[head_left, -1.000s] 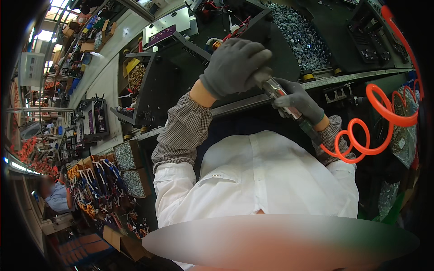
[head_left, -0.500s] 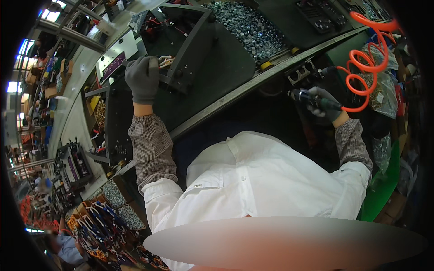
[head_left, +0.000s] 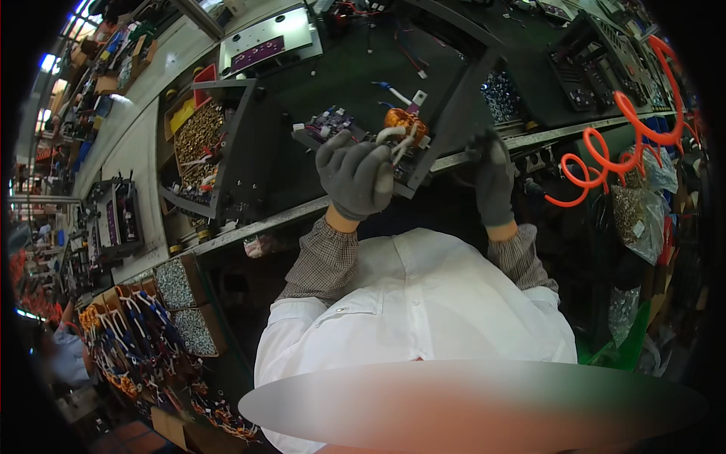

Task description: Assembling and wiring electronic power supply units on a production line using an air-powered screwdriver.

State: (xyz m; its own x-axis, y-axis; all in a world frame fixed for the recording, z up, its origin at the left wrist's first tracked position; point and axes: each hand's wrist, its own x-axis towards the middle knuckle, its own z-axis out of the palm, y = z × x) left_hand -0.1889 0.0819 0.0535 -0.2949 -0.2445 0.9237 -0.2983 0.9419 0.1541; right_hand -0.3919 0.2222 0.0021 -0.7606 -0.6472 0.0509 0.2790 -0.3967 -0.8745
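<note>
Your right hand (head_left: 495,185) has moved from the orange hose (head_left: 656,139) toward the frame (head_left: 446,130); your hands are apart, their grip unclear. Left of them stretches the workshop (head_left: 83,98), beyond lies the dark bench (head_left: 348,87), the coil (head_left: 405,123) just past your left hand (head_left: 355,180).

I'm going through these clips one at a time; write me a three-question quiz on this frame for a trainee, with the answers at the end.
1. Multiple choice: what colour is the coiled hose at the right of the picture?
A) Blue
B) Orange-red
C) Green

2. True or false: the left hand and the right hand are both gloved in grey.

3. Short answer: which hand is nearer the copper-wound coil?

Key:
1. B
2. True
3. The left hand
</note>
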